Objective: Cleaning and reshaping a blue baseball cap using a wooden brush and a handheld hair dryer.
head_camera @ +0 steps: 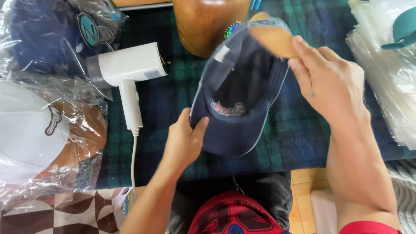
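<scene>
Two bare hands work one navy cap (pixel 236 130), held upside down over a dark plaid blanket (pixel 303 130) on the bench. Left hand (pixel 184 141) grips the cap's brim at its lower left edge, thumb on top, fingers clamped on the brim from below. Right hand (pixel 331 84) holds a wooden brush (pixel 273 39), fingers closed around its handle end, brush head blurred and lying at the cap's upper rim. Cap's inside faces up, white label and inner band showing. White handheld steamer (pixel 128 69) lies on the blanket just left of the cap, its cord (pixel 133 160) trailing toward the person. Brown wooden form (pixel 208 24) stands just behind the cap. Bagged caps at far left: a navy one (pixel 47 37) above, a white one with brown brim (pixel 39 134) below. Stack of clear plastic bags (pixel 385 78) at right, a teal cap (pixel 405 28) resting on it.
</scene>
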